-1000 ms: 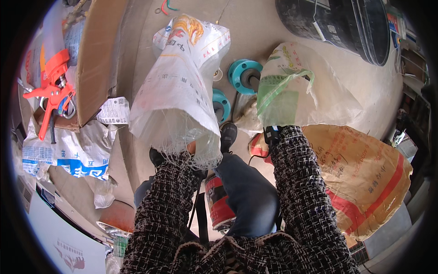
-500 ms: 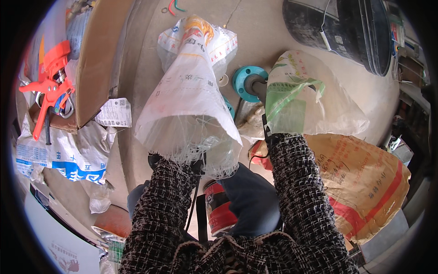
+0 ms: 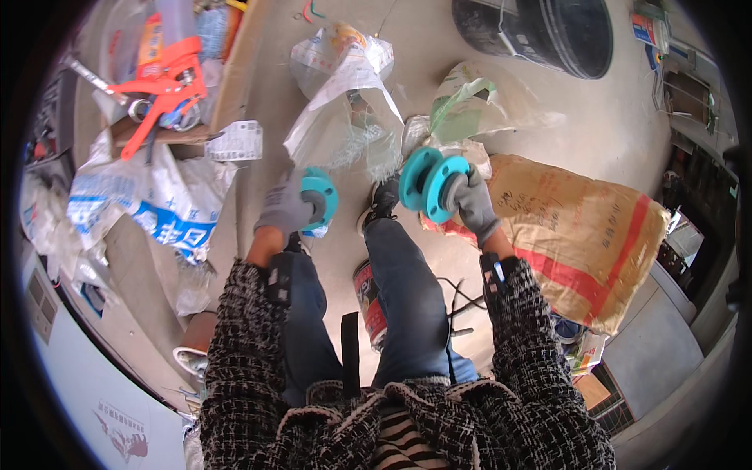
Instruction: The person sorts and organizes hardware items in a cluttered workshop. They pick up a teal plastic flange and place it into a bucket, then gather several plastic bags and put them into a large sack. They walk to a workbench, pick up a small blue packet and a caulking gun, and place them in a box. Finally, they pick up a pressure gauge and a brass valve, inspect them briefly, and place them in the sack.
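Observation:
My left hand (image 3: 283,205), in a grey glove, grips a round teal pipe flange (image 3: 330,196) with a dark rubber neck, partly hidden behind the fingers. In my right hand (image 3: 476,205), also gloved, is a flanged rubber pipe joint (image 3: 419,178) with two teal discs and a black middle; my fingers close round its near end. The two pieces are apart, both held above the floor before my knees. Just beyond them lies a white woven sack (image 3: 327,117), its frayed mouth facing me. A clear and green plastic sack (image 3: 458,110) rests beyond my right hand.
A large brown paper sack (image 3: 580,227) lies right, with a black bucket (image 3: 540,35) at the far right. To the left stands a cardboard box (image 3: 235,74) holding an orange-red pipe cutter (image 3: 166,88). A red can (image 3: 371,305) stands between my legs.
Both hands, hidden in or behind the sacks before, are now drawn back toward me and in sight. Each has brought out a teal flanged piece, and the white sack has sagged away.

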{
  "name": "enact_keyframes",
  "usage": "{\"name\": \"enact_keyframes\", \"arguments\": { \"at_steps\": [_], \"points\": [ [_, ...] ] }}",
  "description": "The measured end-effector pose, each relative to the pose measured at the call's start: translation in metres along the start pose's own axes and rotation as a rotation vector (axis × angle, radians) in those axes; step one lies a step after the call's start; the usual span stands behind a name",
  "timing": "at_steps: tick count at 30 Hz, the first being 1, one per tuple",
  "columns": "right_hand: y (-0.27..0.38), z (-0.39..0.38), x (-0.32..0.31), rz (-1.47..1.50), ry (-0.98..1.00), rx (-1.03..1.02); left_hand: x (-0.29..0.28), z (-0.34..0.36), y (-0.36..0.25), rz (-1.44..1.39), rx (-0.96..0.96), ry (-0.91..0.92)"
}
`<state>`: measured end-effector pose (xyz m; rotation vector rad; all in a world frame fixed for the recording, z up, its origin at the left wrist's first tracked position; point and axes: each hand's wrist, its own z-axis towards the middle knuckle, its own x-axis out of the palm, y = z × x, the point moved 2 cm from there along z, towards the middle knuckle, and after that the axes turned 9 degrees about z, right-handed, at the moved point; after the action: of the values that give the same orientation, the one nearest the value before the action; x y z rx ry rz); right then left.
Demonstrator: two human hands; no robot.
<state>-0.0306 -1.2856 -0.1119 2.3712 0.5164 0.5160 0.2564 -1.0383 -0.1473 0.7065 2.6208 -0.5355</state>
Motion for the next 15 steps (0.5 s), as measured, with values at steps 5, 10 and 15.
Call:
{"name": "enact_keyframes", "arguments": {
  "at_steps": [5,10,15],
  "points": [
    [0.031,-0.133,0.058,0.179,0.071,-0.034,-0.05,-0.124,0.079,-0.2,0.035,-0.319],
    [0.042,-0.254,0.137,0.034,0.114,-0.143,-0.067,-0.239,0.154,-0.42,-0.056,-0.351],
    [0.039,-0.327,0.202,-0.116,0.346,-0.253,-0.047,-0.345,0.196,-0.759,-0.025,-0.421]
  ]
}}
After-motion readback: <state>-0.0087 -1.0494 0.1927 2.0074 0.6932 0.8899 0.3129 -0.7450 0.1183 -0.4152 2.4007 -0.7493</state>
